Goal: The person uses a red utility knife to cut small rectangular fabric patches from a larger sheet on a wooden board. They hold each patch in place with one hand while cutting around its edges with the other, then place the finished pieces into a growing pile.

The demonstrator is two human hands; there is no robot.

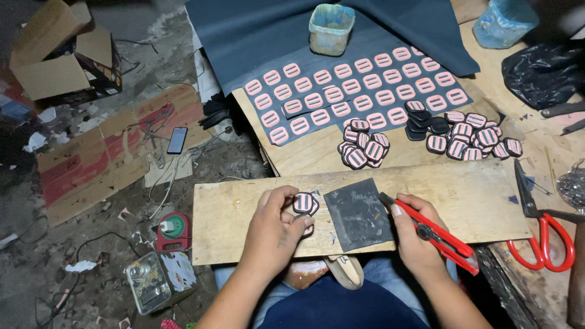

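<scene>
Pink-striped black patch (304,203), red cutter (440,234)

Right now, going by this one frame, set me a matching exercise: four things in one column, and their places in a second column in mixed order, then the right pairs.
Things:
1. red knife
2. red scissors
3. plastic tub
4. phone

Places:
A. on the cardboard on the floor
B. in the right hand
C. on the dark sheet at the top
D. on the bench, right of the board

Pairs: 1-B, 2-D, 3-C, 4-A
</scene>
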